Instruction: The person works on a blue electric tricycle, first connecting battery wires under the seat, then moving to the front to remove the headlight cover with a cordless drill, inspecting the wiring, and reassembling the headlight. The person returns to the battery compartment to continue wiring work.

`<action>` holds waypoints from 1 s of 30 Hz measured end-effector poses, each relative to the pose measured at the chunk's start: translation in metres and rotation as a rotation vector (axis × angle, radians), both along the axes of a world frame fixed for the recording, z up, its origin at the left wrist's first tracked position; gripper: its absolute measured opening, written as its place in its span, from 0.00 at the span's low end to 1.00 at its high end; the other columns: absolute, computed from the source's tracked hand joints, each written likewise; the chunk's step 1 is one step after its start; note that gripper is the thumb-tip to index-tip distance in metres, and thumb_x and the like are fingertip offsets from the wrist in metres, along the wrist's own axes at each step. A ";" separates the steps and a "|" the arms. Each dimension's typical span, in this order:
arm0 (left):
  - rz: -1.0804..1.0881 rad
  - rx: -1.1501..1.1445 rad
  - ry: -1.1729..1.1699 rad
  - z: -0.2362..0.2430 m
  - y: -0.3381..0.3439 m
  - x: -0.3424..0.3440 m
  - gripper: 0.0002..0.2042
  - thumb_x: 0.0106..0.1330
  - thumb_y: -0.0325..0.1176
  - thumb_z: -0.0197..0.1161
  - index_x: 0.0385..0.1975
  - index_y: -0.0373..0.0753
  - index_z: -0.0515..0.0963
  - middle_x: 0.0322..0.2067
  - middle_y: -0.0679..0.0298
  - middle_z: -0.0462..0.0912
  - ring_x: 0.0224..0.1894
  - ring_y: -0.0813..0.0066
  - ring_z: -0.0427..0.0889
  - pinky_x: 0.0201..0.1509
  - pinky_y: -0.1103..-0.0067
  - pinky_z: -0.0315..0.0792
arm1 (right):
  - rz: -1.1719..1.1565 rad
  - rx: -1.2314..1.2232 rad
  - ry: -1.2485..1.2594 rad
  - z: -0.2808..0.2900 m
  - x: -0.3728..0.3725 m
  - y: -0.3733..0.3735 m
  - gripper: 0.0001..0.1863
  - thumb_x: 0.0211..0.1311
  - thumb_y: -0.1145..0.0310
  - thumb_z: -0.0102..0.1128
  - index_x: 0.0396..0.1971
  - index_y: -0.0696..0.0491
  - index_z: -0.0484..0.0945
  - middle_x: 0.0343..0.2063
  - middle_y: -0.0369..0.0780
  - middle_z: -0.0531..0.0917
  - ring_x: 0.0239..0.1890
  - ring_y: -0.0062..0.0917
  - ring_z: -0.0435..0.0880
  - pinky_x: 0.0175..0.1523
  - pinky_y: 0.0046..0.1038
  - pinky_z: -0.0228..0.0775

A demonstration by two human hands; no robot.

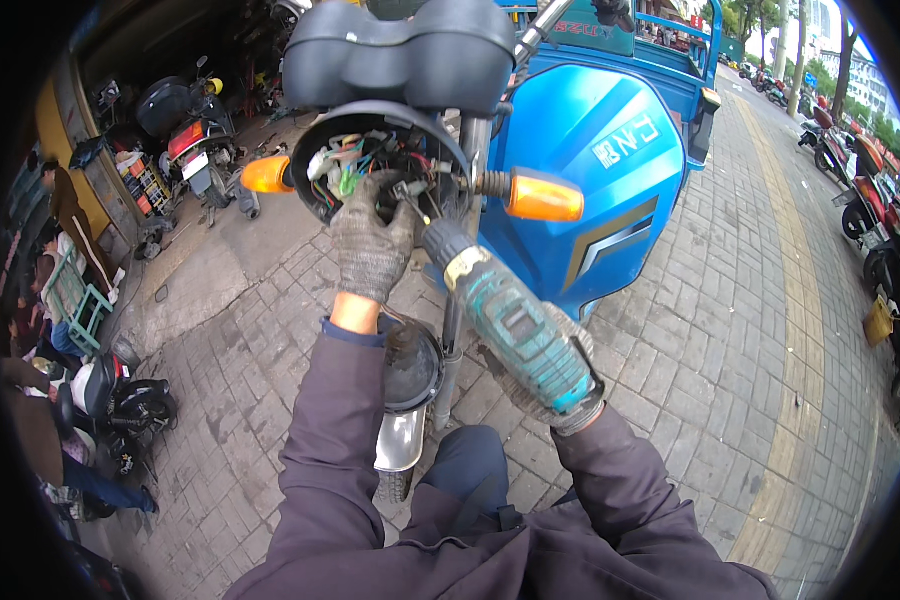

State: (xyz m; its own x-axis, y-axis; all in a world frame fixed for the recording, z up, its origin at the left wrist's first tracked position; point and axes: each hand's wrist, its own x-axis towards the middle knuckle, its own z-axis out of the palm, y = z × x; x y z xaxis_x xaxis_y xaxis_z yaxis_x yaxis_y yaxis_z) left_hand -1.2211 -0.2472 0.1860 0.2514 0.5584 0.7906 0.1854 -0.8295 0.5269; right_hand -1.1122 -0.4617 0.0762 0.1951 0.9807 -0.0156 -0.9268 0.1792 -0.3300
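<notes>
Gripping a teal power drill (518, 325), the right hand (550, 385) wears a knitted grey work glove and wraps its fingers closed around the tool's body, low and right of the picture's middle. The drill slants up and to the left, and its dark nose reaches the lower right edge of the open headlight housing (380, 160). The tip itself is too small to make out clearly.

The left hand (370, 240), in the same kind of glove, rests against the lower rim of that housing. Its fingers are curled and pressed together at the bundle of coloured wires (355, 160) inside; whether they pinch a single wire cannot be told. The housing is a round black shell with no lens, hanging under the black dashboard cover (400, 50) of a blue three-wheeled cargo vehicle (590, 160). An orange turn signal (267, 175) sticks out from the housing's left side and another orange signal (543, 197) from its right, on a short coiled stalk.

Below the left wrist sit the dark front mudguard (412, 365) and the front wheel (395, 480), standing on grey brick paving (690, 330). Dark purple jacket sleeves come in from the lower edge.

At the left edge are a green crate (82, 305), a parked scooter (120, 400) and a motorcycle (195, 140) before a workshop front. Along the right edge more scooters (870, 200) stand at the pavement's side.
</notes>
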 end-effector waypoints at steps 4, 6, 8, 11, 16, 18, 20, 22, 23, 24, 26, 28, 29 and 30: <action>0.007 -0.036 0.095 0.011 -0.005 -0.002 0.14 0.55 0.27 0.63 0.43 0.36 0.78 0.34 0.53 0.84 0.35 0.57 0.85 0.40 0.68 0.77 | 0.036 -0.037 0.098 0.014 -0.008 -0.007 0.20 0.69 0.53 0.48 0.51 0.51 0.75 0.45 0.40 0.82 0.46 0.32 0.83 0.54 0.37 0.77; 0.006 -0.034 0.110 0.017 -0.007 -0.001 0.14 0.56 0.26 0.64 0.44 0.36 0.77 0.31 0.55 0.83 0.30 0.65 0.83 0.35 0.72 0.76 | -0.048 -0.262 0.142 0.016 -0.014 -0.014 0.19 0.70 0.53 0.47 0.51 0.51 0.75 0.44 0.39 0.82 0.46 0.32 0.83 0.54 0.37 0.77; 0.007 -0.084 0.157 0.020 -0.011 -0.001 0.14 0.57 0.25 0.65 0.44 0.35 0.77 0.30 0.57 0.83 0.27 0.71 0.82 0.33 0.75 0.75 | -0.015 -0.286 0.176 0.015 -0.017 -0.020 0.19 0.71 0.53 0.47 0.52 0.49 0.74 0.45 0.39 0.81 0.45 0.32 0.83 0.54 0.38 0.77; 0.020 -0.119 0.167 0.024 -0.014 0.000 0.14 0.57 0.25 0.66 0.44 0.35 0.77 0.29 0.56 0.83 0.27 0.67 0.82 0.33 0.73 0.75 | -0.006 -0.328 0.093 0.017 -0.020 -0.029 0.17 0.70 0.56 0.50 0.53 0.48 0.72 0.48 0.38 0.78 0.49 0.29 0.80 0.54 0.39 0.76; 0.093 -0.231 0.216 0.034 -0.023 0.001 0.15 0.59 0.26 0.65 0.45 0.34 0.76 0.34 0.52 0.84 0.34 0.57 0.84 0.39 0.70 0.76 | -0.047 -0.342 0.118 0.051 -0.030 -0.040 0.17 0.68 0.67 0.54 0.56 0.46 0.69 0.50 0.37 0.75 0.55 0.27 0.75 0.56 0.40 0.73; 0.056 -0.362 0.208 0.040 -0.026 0.000 0.15 0.57 0.26 0.64 0.45 0.34 0.76 0.37 0.48 0.82 0.39 0.49 0.82 0.43 0.66 0.75 | -0.112 -0.391 -0.836 0.073 -0.034 -0.042 0.19 0.65 0.69 0.58 0.56 0.46 0.69 0.50 0.37 0.75 0.54 0.28 0.75 0.58 0.40 0.72; 0.023 -0.455 0.193 0.044 -0.029 -0.002 0.14 0.57 0.28 0.64 0.43 0.34 0.77 0.38 0.48 0.82 0.39 0.45 0.80 0.44 0.63 0.74 | -0.116 -0.386 -1.443 0.094 -0.035 -0.044 0.21 0.63 0.70 0.60 0.56 0.47 0.68 0.50 0.37 0.75 0.54 0.29 0.75 0.58 0.39 0.71; 0.051 -0.406 0.270 0.045 -0.030 -0.003 0.12 0.57 0.29 0.65 0.41 0.35 0.78 0.38 0.49 0.82 0.39 0.45 0.80 0.44 0.63 0.74 | -0.070 -0.431 -1.458 0.112 -0.033 -0.043 0.22 0.62 0.70 0.61 0.56 0.48 0.68 0.50 0.38 0.75 0.54 0.29 0.75 0.58 0.39 0.71; 0.055 -0.381 0.295 0.044 -0.029 -0.004 0.12 0.57 0.30 0.65 0.40 0.35 0.79 0.37 0.50 0.82 0.39 0.45 0.80 0.44 0.62 0.73 | -0.046 -0.454 -1.447 0.119 -0.031 -0.043 0.22 0.62 0.70 0.61 0.56 0.48 0.68 0.50 0.38 0.75 0.54 0.30 0.75 0.58 0.38 0.71; 0.050 -0.409 0.306 0.043 -0.030 -0.005 0.11 0.57 0.34 0.67 0.37 0.36 0.80 0.37 0.50 0.82 0.39 0.47 0.80 0.45 0.62 0.73 | -0.026 -0.475 -1.442 0.126 -0.028 -0.043 0.23 0.61 0.70 0.62 0.56 0.48 0.68 0.51 0.38 0.75 0.54 0.30 0.75 0.58 0.38 0.70; 0.036 -0.420 0.347 0.038 -0.029 -0.005 0.12 0.57 0.35 0.67 0.38 0.37 0.80 0.36 0.51 0.82 0.39 0.47 0.80 0.45 0.62 0.72 | 0.019 -0.522 -1.429 0.136 -0.025 -0.045 0.23 0.60 0.69 0.62 0.56 0.49 0.68 0.51 0.39 0.75 0.54 0.30 0.75 0.58 0.37 0.70; 0.043 -0.287 0.360 0.034 -0.029 -0.006 0.13 0.57 0.38 0.67 0.38 0.38 0.81 0.37 0.54 0.82 0.39 0.48 0.80 0.45 0.61 0.72 | 0.060 -0.563 -1.429 0.144 -0.022 -0.047 0.24 0.59 0.69 0.63 0.56 0.50 0.68 0.51 0.39 0.75 0.54 0.30 0.75 0.58 0.37 0.70; 0.039 -0.298 0.352 0.033 -0.028 -0.007 0.13 0.57 0.38 0.68 0.38 0.38 0.81 0.36 0.55 0.83 0.39 0.49 0.81 0.44 0.62 0.72 | 0.076 -0.587 -1.432 0.148 -0.021 -0.047 0.25 0.58 0.69 0.64 0.56 0.50 0.68 0.51 0.39 0.75 0.54 0.31 0.75 0.58 0.36 0.70; 0.036 -0.312 0.343 0.032 -0.029 -0.008 0.13 0.58 0.38 0.68 0.38 0.38 0.81 0.36 0.55 0.83 0.39 0.51 0.81 0.44 0.63 0.73 | 0.089 -0.611 -1.434 0.151 -0.021 -0.048 0.25 0.58 0.69 0.64 0.56 0.50 0.68 0.51 0.40 0.75 0.54 0.31 0.75 0.58 0.36 0.70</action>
State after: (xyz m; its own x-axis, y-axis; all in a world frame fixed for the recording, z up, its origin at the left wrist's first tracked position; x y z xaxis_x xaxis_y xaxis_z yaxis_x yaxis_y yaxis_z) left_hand -1.2286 -0.2757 0.2179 0.4448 0.7697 0.4580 0.4182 -0.6307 0.6537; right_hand -1.1328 -0.5095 0.2275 0.3389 0.9042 -0.2600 0.2147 -0.3434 -0.9143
